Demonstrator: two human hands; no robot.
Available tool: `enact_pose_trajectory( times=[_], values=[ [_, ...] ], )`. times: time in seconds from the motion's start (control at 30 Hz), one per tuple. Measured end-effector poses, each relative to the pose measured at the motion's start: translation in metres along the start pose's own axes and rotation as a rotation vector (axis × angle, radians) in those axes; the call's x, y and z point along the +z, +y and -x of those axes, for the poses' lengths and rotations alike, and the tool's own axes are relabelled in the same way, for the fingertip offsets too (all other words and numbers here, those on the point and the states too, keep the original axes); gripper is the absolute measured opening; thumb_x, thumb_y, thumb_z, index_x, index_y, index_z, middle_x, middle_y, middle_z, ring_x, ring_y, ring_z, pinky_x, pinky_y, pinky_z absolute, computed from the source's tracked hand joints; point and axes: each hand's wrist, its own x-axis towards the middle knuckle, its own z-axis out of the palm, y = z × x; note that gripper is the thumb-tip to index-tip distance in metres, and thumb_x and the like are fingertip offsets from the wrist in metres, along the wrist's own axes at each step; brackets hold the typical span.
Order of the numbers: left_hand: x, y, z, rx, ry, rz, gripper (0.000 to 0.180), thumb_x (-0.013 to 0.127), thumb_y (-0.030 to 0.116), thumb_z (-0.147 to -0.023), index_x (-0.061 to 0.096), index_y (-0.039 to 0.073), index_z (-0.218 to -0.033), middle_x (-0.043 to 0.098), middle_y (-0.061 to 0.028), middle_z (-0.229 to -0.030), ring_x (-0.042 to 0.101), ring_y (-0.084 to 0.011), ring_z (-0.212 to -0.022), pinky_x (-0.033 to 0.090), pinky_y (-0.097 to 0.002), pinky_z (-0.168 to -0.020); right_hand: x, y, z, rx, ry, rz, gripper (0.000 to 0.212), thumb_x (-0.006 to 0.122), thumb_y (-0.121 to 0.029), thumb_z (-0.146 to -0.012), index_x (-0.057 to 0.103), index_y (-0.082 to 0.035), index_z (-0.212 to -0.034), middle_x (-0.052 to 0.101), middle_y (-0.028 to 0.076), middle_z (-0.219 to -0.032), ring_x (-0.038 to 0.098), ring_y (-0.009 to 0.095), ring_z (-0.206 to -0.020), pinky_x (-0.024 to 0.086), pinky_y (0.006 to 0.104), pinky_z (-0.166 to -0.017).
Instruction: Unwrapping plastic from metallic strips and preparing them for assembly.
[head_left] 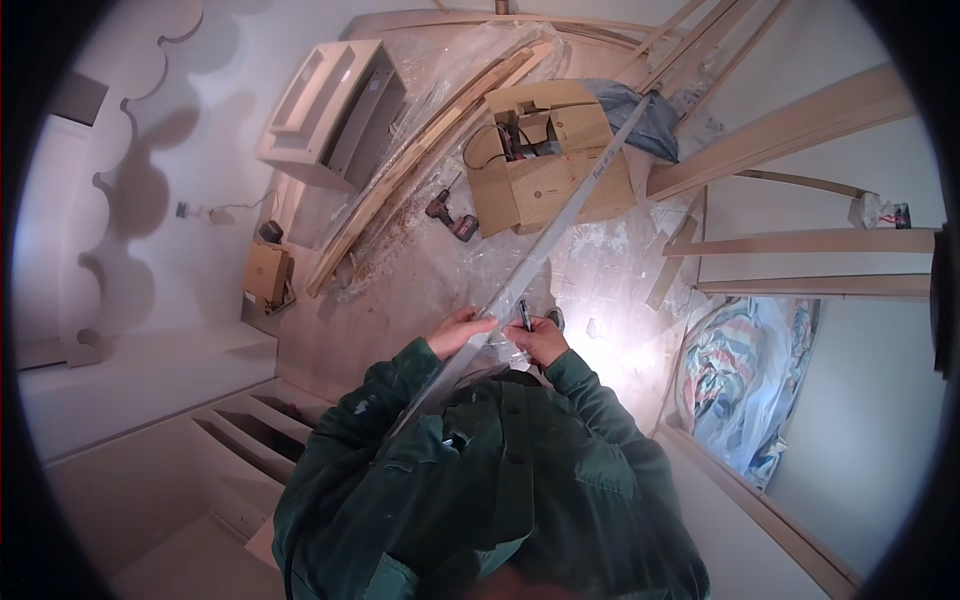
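A long, narrow, pale strip (560,222), with writing near its far end, slants from beside my left arm up to the right. My left hand (457,333) is closed on its near part, thumb lying over it. Just right of the strip, my right hand (543,341) grips a dark pen (525,314), which points away from me. Both hands are close together in front of my dark green jacket (500,450). Beyond them, an opened cardboard box (540,190) with tools and a cable inside stands partly behind the strip.
A cordless drill (452,216) lies on the floor left of the box. Long wooden boards (400,165) and a drawer cabinet (330,115) are farther left. Large panels (800,125) lean at the right, above a heap of striped sheeting (730,370). A small carton (266,275) sits near the left wall.
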Motion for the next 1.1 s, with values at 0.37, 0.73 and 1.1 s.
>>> enact_pose_trajectory(
  times=[0.37,0.73,1.1],
  values=[
    [-0.022,0.025,-0.002,-0.187,-0.362,0.264,0.042,0.041,0.039,-0.098,0.06,0.002,-0.1,0.064,-0.0075,-0.08,0.059,-0.0162,-0.065,0.048,-0.0275,-0.059,-0.031,0.074,-0.003,-0.107,0.324,0.348,0.042,0.068,-0.044,-0.081,0.068,-0.002,-0.084,0.062,0.006,-0.063,0.059,0.017,-0.054,0.047,0.0328,-0.054],
    [-0.048,0.0,-0.002,-0.066,-0.279,-0.137,0.042,0.054,0.039,-0.094,0.055,0.0,-0.111,0.064,-0.0066,-0.089,0.062,-0.0181,-0.074,0.05,-0.0303,-0.066,0.053,-0.028,0.016,0.096,0.032,0.383,0.048,0.069,-0.049,-0.076,0.068,-0.005,-0.094,0.057,0.003,-0.073,0.054,0.014,-0.063,0.044,0.0306,-0.051],
    [-0.081,-0.006,0.03,0.008,-0.1,-0.213,0.045,0.064,0.036,-0.086,0.056,0.0,-0.112,0.065,-0.0129,-0.093,0.062,-0.0233,-0.083,0.049,-0.0327,-0.078,0.037,-0.04,-0.008,-0.046,-0.082,0.38,0.033,0.068,-0.037,-0.082,0.067,-0.005,-0.081,0.054,0.001,-0.062,0.044,0.011,-0.039,0.033,0.0297,-0.037]
  ],
)
